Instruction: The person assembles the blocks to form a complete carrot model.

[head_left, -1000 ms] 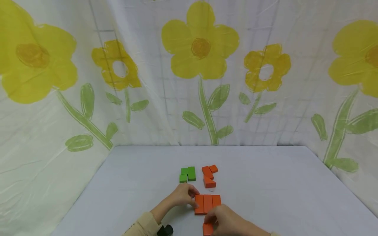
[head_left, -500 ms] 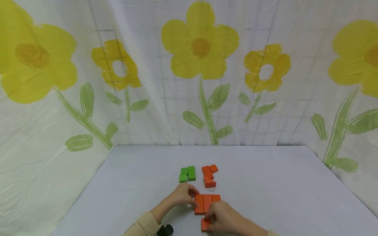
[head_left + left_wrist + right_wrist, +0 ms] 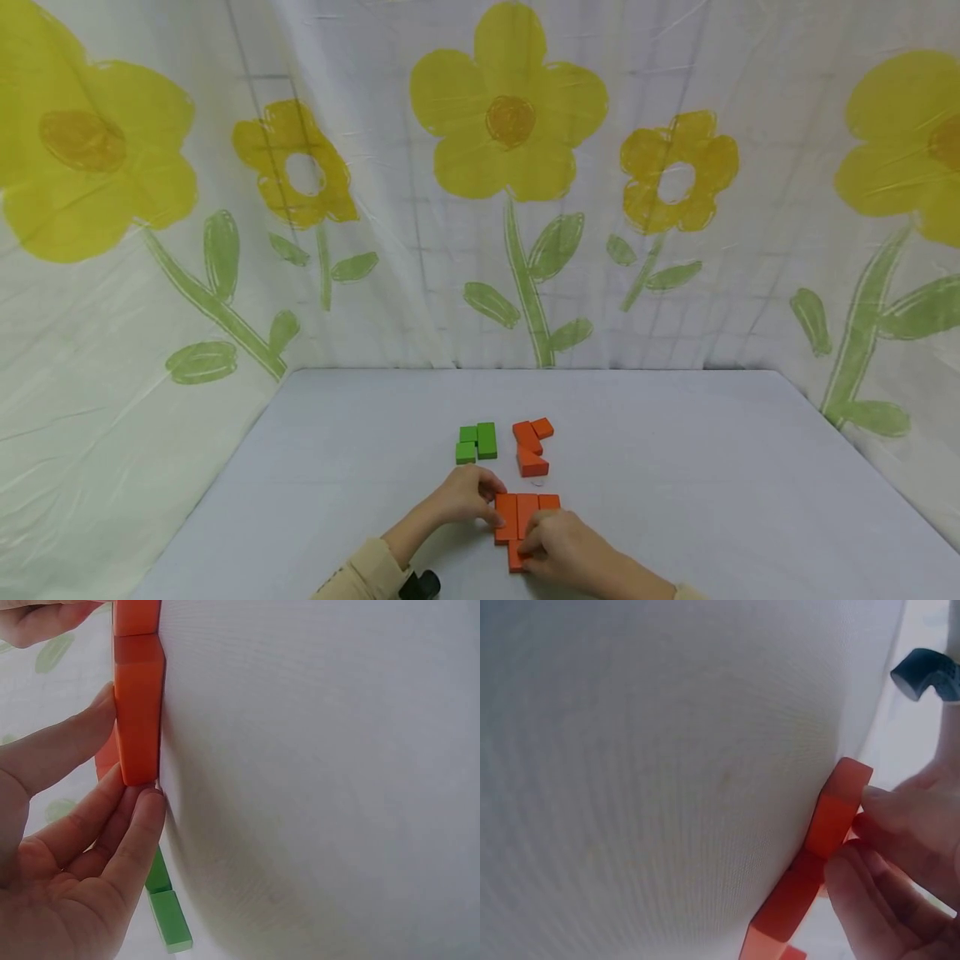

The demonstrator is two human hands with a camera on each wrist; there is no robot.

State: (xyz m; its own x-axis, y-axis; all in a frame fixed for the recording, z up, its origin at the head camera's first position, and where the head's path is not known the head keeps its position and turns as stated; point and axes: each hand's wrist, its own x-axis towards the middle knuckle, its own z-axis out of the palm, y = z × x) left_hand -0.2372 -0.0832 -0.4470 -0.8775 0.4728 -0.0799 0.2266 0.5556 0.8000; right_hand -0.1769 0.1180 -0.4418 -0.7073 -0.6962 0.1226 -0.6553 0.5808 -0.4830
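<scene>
Three orange wooden blocks stand side by side in a row on the table, the middle one (image 3: 528, 512) partly behind my right fingers. My left hand (image 3: 459, 497) holds the left block (image 3: 506, 521) of that row, thumb on its near part and fingertips at its far end, as the left wrist view shows. Between thumb and fingers my right hand (image 3: 566, 550) pinches another orange block (image 3: 514, 557), now against the row's near side. In the right wrist view this pinched block (image 3: 838, 810) meets the row; the hand hides part of it.
Behind the row lie several loose orange blocks (image 3: 531, 462), one with a slanted face. Left of them sits a small group of green blocks (image 3: 487, 441). A dark wrist camera (image 3: 427, 585) sits at my left sleeve. A flowered curtain (image 3: 397, 292) hangs beyond the table (image 3: 675, 467).
My right hand has slid the orange block away from me and slightly left, closing the gap to the row. The left hand has stayed at the row's left end.
</scene>
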